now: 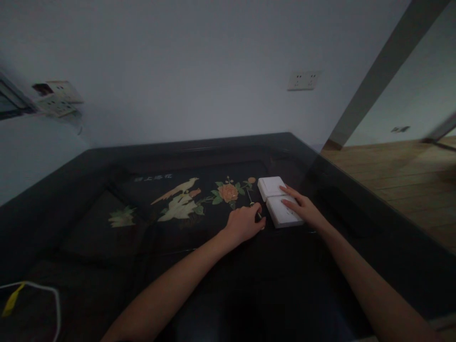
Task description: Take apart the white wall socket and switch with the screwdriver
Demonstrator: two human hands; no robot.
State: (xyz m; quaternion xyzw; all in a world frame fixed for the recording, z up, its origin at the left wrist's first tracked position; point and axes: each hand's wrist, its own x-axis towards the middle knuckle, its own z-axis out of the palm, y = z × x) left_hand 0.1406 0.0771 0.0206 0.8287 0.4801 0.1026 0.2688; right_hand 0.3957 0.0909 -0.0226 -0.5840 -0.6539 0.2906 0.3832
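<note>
Lying open on the bench (231, 285), the white notebook (280, 214) extends lengthwise away from me, touched by my nearer, loosely spread right hand (307, 210) and just right of my left hand (244, 222), closed around a pen (259, 215).

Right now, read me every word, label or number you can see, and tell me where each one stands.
"上" and "花": pale lettering on the dark tabletop; its other characters are too blurred.
White two-part item: dark marks, too small to read.
Yellow tag: nothing legible.
</note>
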